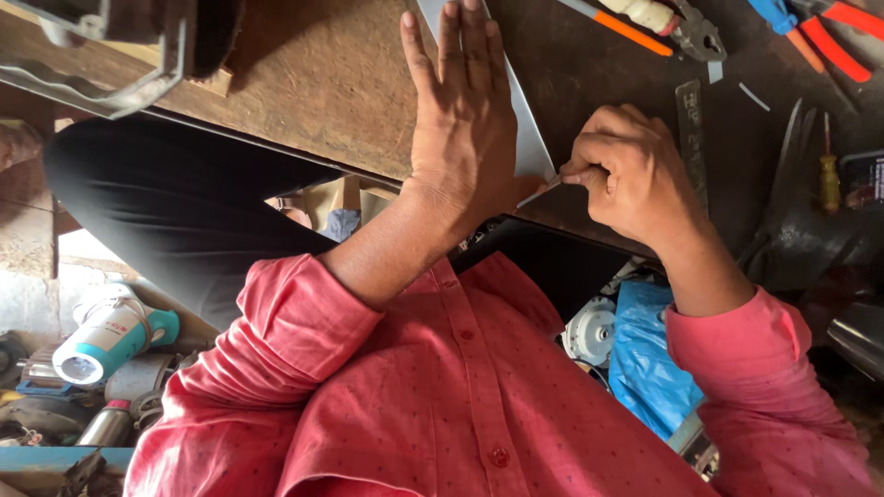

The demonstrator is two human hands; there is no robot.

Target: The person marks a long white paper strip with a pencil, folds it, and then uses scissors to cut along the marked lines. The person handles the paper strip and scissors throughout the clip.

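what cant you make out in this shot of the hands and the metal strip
Head view only:
- Grey metal strip: the left hand covers much of it, and the top edge cuts off its far end.
- Thin tool in the right hand: mostly inside the fist; its kind is unclear.
- Pliers: cut off by the top edge.

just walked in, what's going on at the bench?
A person in a pink shirt is working on a thin grey strip that lies on the wooden workbench. The left hand presses flat on the strip, fingers spread. The right hand is closed around a slim pointed tool, tip at the strip's near edge. Pliers with orange and blue handles and a small yellow screwdriver lie untouched beyond the right hand. What the tool is doing to the strip is not clear.
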